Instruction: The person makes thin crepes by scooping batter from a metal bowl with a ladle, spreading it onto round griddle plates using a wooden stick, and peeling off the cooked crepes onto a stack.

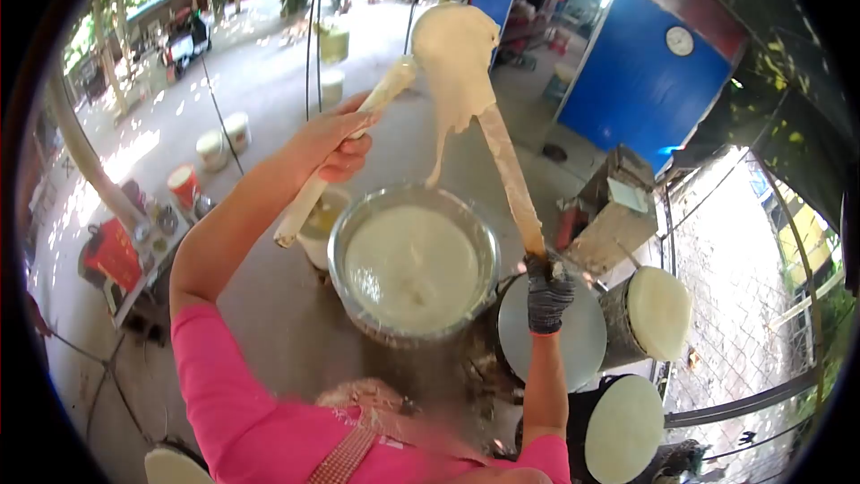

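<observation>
My bare left hand (pixel 324 142) is closed round a wooden stick (pixel 306 204), whose upper end is coated in pale batter. My right hand (pixel 548 298), in a dark knitted glove, grips the handle of a long wooden paddle (pixel 511 175). Thick, sticky batter (pixel 455 54) covers the paddle's raised head, and a strand of it hangs down. The stick's tip is close to the batter; whether they touch I cannot tell. Below both tools stands a large metal basin (pixel 491 246) holding pale liquid batter (pixel 408 260).
Beside my gloved hand is a round flat griddle (pixel 537 341). Pale round sheets lie on drum-like stoves, one at the right (pixel 661 312) and another lower down (pixel 625 430). A small table (pixel 152 273) with bowls stands left, near white buckets (pixel 213 151). Wire fencing (pixel 726 278) runs along the right.
</observation>
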Tool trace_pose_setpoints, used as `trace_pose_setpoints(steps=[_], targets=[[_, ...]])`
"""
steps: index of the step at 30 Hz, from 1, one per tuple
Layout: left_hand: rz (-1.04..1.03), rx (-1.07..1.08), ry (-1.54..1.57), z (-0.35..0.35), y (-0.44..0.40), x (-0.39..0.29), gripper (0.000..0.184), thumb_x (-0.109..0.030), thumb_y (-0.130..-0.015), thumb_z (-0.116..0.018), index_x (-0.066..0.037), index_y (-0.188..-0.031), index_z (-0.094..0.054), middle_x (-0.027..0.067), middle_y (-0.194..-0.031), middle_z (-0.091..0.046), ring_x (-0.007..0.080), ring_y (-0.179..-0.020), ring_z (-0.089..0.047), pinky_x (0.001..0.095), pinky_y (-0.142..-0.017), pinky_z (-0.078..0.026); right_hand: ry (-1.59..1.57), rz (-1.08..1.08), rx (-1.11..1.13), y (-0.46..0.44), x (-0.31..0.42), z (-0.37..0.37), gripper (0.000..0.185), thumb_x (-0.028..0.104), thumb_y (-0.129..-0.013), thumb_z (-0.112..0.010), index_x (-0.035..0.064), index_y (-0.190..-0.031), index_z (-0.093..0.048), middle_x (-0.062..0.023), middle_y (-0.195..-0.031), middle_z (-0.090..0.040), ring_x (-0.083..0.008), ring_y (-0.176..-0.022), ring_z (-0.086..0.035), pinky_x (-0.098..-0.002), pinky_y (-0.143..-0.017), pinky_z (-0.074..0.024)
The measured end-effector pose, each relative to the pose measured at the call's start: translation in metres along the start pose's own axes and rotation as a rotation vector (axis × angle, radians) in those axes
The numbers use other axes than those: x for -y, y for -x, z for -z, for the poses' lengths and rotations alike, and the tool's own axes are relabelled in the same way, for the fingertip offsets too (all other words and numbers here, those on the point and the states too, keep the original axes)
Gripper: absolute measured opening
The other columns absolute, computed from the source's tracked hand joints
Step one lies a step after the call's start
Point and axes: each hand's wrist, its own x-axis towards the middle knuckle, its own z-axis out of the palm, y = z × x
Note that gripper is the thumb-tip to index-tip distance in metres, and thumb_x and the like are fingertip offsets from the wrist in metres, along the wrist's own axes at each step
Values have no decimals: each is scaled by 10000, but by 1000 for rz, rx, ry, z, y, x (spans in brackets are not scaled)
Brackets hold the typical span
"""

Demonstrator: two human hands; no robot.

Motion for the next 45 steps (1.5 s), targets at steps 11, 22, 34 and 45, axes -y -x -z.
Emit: trace_pose_setpoints(steps=[11,22,34,45], targets=[[869,37,949,73,-49,184,309,-352,-892,-388,-127,-682,-366,-27,-482,-288,59,-313,-250,212,-244,-231,-425,-801,495,188,-65,-12,188,198,-747,-598,16,-786,-574,-64,-722,-581,-218,-691,-564,-360,-680,-466],[1152,384,1258,-76,-56,288,291,-287,-898,-382,-96,-678,-388,-40,-536,-336,64,-367,-319,173,-343,-309,236,-713,357,278,-69,73,253,265,-800,-450,38,-819,-561,-140,-774,-579,-291,-697,-570,-420,-679,-477],[937,607,509,-274,-130,335,244,-198,-851,-450,-66,-1037,-363,-10,-540,-321,80,-353,-274,223,-301,-265,622,-844,-129,383,-104,300,386,352,-786,-545,67,-1047,-564,-178,-752,-599,-322,-650,-566,-415,-617,-455],[-234,322,-952,-332,-234,482,710,-71,-740,-459,-294,-1341,-153,191,-880,-576,309,-587,-557,392,-521,-445,288,-979,-100,301,-190,232,217,237,-821,-534,91,-954,-626,-73,-792,-633,-116,-675,-577,-273,-621,-463]])
